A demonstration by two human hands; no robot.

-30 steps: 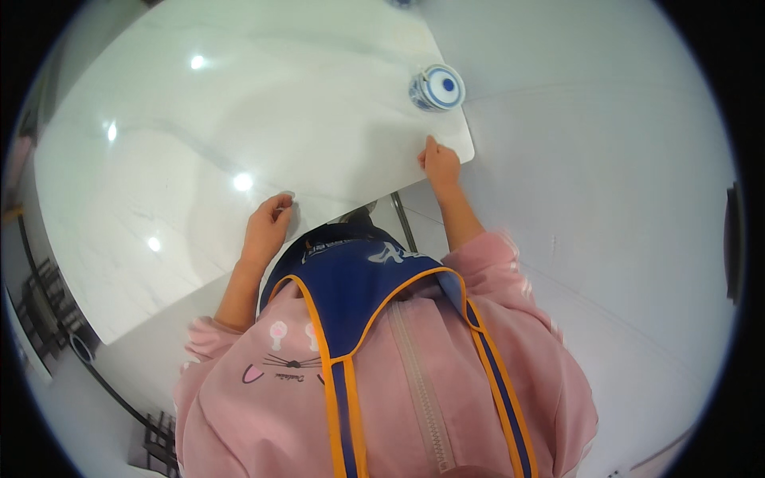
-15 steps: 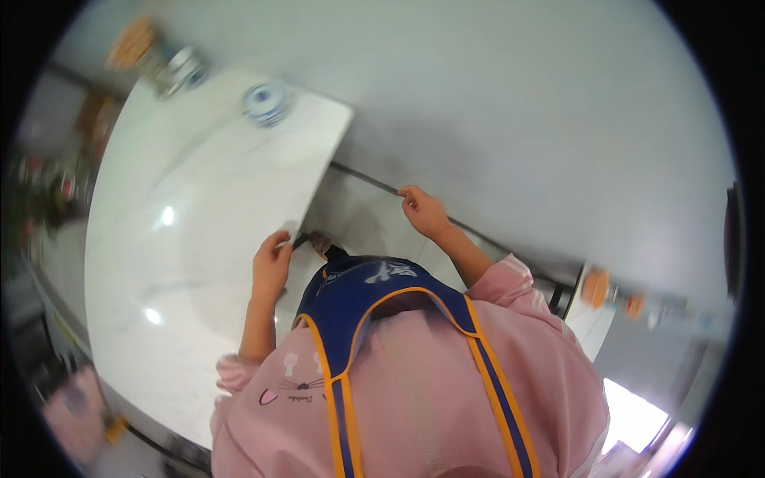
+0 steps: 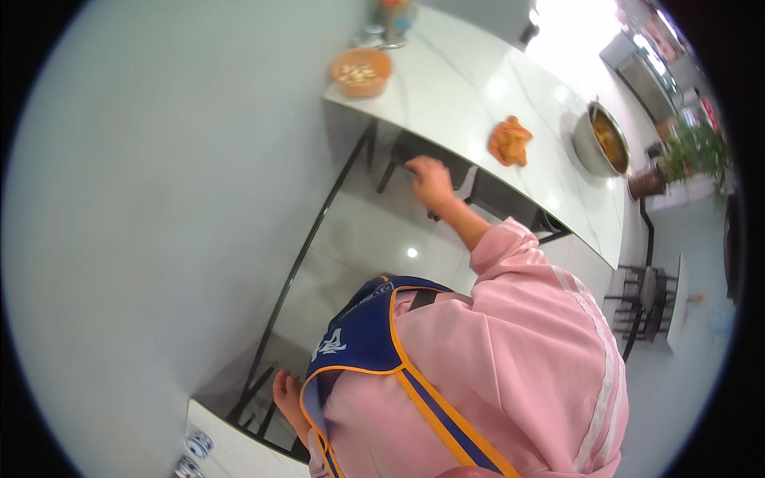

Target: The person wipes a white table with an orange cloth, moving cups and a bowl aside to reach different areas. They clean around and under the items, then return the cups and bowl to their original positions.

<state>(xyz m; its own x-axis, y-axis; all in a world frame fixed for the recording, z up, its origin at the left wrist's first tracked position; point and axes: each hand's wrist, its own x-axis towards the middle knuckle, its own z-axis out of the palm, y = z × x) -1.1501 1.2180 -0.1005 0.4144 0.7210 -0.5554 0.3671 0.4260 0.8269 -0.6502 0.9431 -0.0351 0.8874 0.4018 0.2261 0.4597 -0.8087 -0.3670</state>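
My right hand (image 3: 433, 182) reaches forward, away from my body, beside the near edge of a white marble-look table (image 3: 446, 119). Its fingers are loosely bent and a little blurred, and I see nothing in them. Down at the lower left, my left hand (image 3: 288, 394) hangs half hidden behind my blue apron (image 3: 360, 331), fingers loosely apart with nothing visible in them. On the table, nearest my right hand, lies a crumpled orange-brown cloth (image 3: 511, 142). An orange bowl (image 3: 362, 84) with pale pieces in it stands at the table's left corner.
A large steel pot (image 3: 594, 151) with yellowish-brown contents stands farther right on the table, near a potted plant (image 3: 685, 159). Dark stools (image 3: 510, 199) sit under the table. A grey wall (image 3: 183, 175) fills the left. Blue-and-white containers (image 3: 198, 444) stand on another table (image 3: 231, 442) at lower left.
My view has turned to the right, bringing in the table with the pot and cloth. My left hand, earlier at the other table's edge, is now low beside my apron. My right hand stays outstretched.
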